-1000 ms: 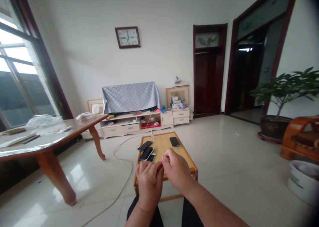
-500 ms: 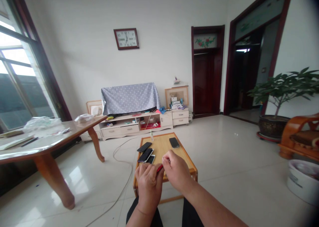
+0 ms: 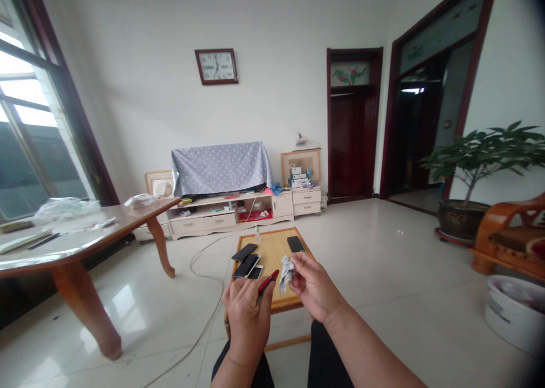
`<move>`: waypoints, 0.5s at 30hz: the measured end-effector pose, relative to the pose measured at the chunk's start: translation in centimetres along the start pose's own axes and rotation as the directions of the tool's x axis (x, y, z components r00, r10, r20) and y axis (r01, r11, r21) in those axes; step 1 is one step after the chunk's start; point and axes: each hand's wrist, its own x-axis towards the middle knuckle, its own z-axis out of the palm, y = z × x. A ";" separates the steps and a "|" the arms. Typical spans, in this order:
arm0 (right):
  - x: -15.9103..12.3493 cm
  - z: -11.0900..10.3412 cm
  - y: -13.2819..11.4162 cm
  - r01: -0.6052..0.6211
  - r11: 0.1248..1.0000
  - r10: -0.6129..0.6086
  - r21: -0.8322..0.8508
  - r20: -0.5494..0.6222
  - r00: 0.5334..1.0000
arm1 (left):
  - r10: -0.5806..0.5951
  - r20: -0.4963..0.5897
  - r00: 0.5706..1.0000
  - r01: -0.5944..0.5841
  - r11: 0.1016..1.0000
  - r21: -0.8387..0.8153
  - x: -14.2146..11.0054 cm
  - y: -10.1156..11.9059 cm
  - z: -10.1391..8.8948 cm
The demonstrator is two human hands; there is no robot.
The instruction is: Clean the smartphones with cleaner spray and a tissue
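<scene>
Over wooden table (image 3: pixel 272 254), left hand (image 3: pixel 246 323) gripping red object (image 3: pixel 268 282), right hand (image 3: pixel 315 289) pinching cloth (image 3: pixel 286 273)

A phone (image 3: pixel 267 282) sits in the left hand (image 3: pixel 247 325) and a cloth (image 3: pixel 286 273) in the right hand (image 3: pixel 314 289), before a low wooden table (image 3: pixel 272 252) bearing three phones (image 3: pixel 246 266) beyond the left hand and another phone (image 3: pixel 295 244) beyond the right.

I wore black trousers (image 3: pixel 327 357), their two legs showing just below the near edge of the low wooden table (image 3: pixel 272 252). My left hand (image 3: pixel 247 325) and right hand (image 3: pixel 314 289) were bare, and so were my forearms (image 3: pixel 366 345), which ran uncovered past the bottom of the view, with no cables or markings on them.
</scene>
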 end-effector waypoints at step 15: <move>-2.0 1.6 0.7 0.359 0.638 -0.343 -0.681 0.166 0.925 | 0.019 0.037 0.999 -0.020 0.999 0.029 -0.2 0.3 0.3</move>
